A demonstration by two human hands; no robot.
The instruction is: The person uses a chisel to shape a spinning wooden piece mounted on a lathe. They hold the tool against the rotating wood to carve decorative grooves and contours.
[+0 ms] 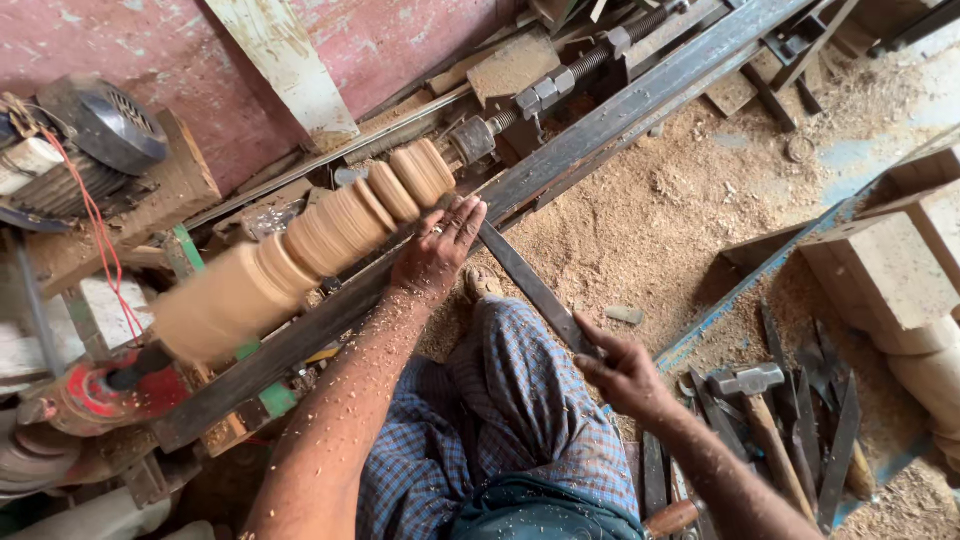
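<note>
Pale turned wooden spindle (pixel 320 235) spins on the lathe at ten o'clock; the left hand (pixel 437 252) presses a long flat steel chisel (pixel 530 285) against it, the right hand (pixel 622 372) clamped around its lower end. At four o'clock a blue-edged wooden tray (pixel 700 335) holds a hammer (pixel 760 410) and dark chisels (pixel 825 425) in sawdust.

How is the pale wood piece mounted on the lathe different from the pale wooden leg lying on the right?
The pale ringed wood piece on the lathe is clamped between the machine's ends, blurred as if spinning; the pale turned wooden leg at the right edge lies loose on sawdust and looks sharp. The lathe piece is round along its whole length, while the leg has a square block end. The left hand rests beside the lathe piece; no hand touches the leg. Both are light, unpainted wood.
</note>
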